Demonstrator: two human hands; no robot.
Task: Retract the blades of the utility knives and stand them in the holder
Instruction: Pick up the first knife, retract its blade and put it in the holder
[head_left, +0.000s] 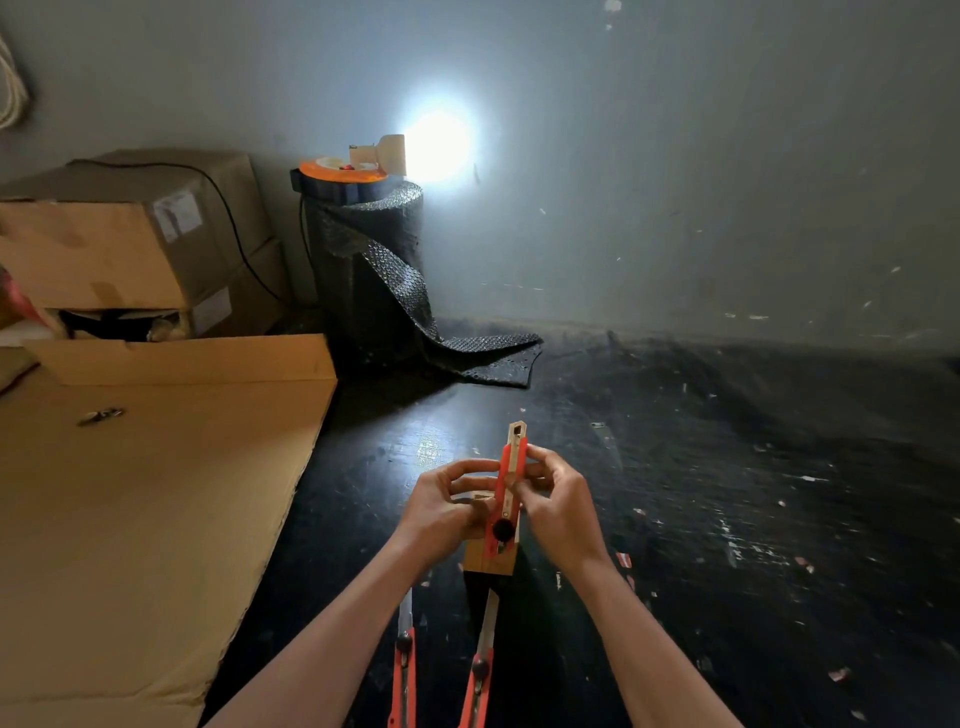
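Note:
A red utility knife (510, 480) stands nearly upright over a small wooden holder (490, 562) on the dark floor; its metal tip points up and its black knob is low. My right hand (558, 506) pinches the knife's upper body. My left hand (451, 506) grips the lower part beside the holder's top. Two more red utility knives lie on the floor near me, one on the left (404, 670) and one on the right (480, 670), both with blades extended toward the holder.
Flat cardboard sheets (145, 509) cover the floor to the left, with stacked cardboard boxes (130, 244) behind them. A roll of black bubble wrap (374, 275) stands by the wall, topped by an orange cable reel (343, 174). Paper scraps dot the floor at right.

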